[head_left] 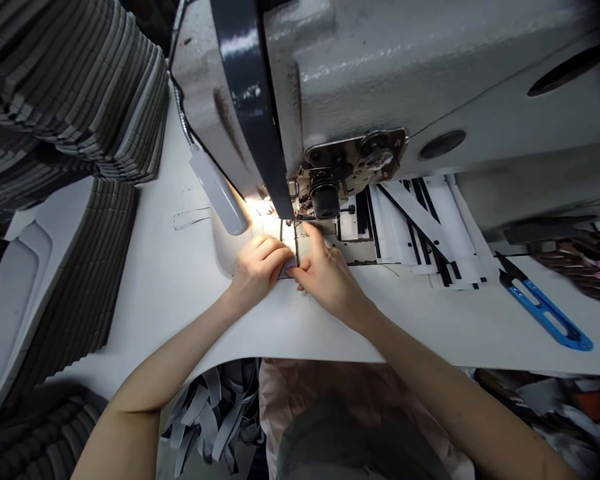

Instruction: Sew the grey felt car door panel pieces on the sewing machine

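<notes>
Head (405, 73): painted metal, off-white, semi-gloss, scuffed. Band (250, 87): dark enamel, glossy, chipped. Plate (355, 157): bare metal, worn. Lamp (219, 190): smooth matt plastic. Table (155, 293): smooth matt white laminate. Mesh (227, 250): rough knit cloth. Strips (420, 227): matt white and black, material unclear. Snips (545, 310): glossy blue plastic grip, dark metal blades.

Small gray piece (287, 269), mostly hidden under left hand (260, 270) and right hand (327, 277)

Left hand (260, 267), right hand (327, 270) bare; forearms (170, 363) uncovered past wrists. Pale pink creased garment (300, 400) covered torso, dark grey-green patch (350, 443) showed at front.
</notes>
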A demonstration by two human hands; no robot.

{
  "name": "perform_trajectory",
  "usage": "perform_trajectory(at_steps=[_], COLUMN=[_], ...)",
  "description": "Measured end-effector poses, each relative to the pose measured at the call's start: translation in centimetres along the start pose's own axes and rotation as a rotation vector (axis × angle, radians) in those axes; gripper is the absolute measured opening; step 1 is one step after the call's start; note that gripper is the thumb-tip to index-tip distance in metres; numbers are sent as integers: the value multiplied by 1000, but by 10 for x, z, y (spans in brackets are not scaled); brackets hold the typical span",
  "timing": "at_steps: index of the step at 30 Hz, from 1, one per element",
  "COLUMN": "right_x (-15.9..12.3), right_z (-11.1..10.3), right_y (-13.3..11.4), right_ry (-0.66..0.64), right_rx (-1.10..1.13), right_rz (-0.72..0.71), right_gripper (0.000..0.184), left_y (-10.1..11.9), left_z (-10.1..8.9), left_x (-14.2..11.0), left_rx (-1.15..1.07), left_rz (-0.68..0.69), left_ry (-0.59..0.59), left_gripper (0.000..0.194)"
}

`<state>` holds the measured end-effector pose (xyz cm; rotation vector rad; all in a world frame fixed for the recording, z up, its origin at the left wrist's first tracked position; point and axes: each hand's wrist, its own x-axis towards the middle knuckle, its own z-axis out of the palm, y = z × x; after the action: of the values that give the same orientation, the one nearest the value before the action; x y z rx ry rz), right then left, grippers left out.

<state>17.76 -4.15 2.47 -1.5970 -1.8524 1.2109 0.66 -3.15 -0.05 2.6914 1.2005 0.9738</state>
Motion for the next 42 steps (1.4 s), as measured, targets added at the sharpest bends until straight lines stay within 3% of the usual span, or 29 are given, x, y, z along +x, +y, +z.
perform_trajectory(at_steps=[5, 8, 11, 14, 17, 25, 30, 37, 42], right_x=[11, 13, 10, 8, 6, 10, 17, 17, 16], right_z=[-1, -2, -2, -1, -1, -9, -10, -6, -5], right_y=[-3, -4, -1, 5, 11, 10, 8, 17, 18], right_ry=[41, 92, 127, 138, 123, 62, 83, 98, 101], right_rx=[-115, -311, -538, -667, -716, -738, -753, -722, -727], right_rz=[-2, -28, -158, -335, -414, -298, -252, -300, -323], right_gripper=[72, 48, 16, 32, 38, 40, 44, 41, 42], left_y=[-3, -5, -10, -16, -23, -29, -35, -47, -48], left_z=[0, 0, 1, 2, 4, 0, 0, 8, 9], left_x=[3, 6, 9, 11, 14, 10, 6, 12, 16], left_rx=[54, 71, 83, 99, 119, 20, 33, 81, 113], left_rz=[1, 13, 36, 44, 28, 45, 29, -84, -55], left_ry=[-47, -56, -61, -87, -102, -14, -31, -92, -65], left_gripper=[24, 29, 33, 31, 30, 25, 19, 27, 26])
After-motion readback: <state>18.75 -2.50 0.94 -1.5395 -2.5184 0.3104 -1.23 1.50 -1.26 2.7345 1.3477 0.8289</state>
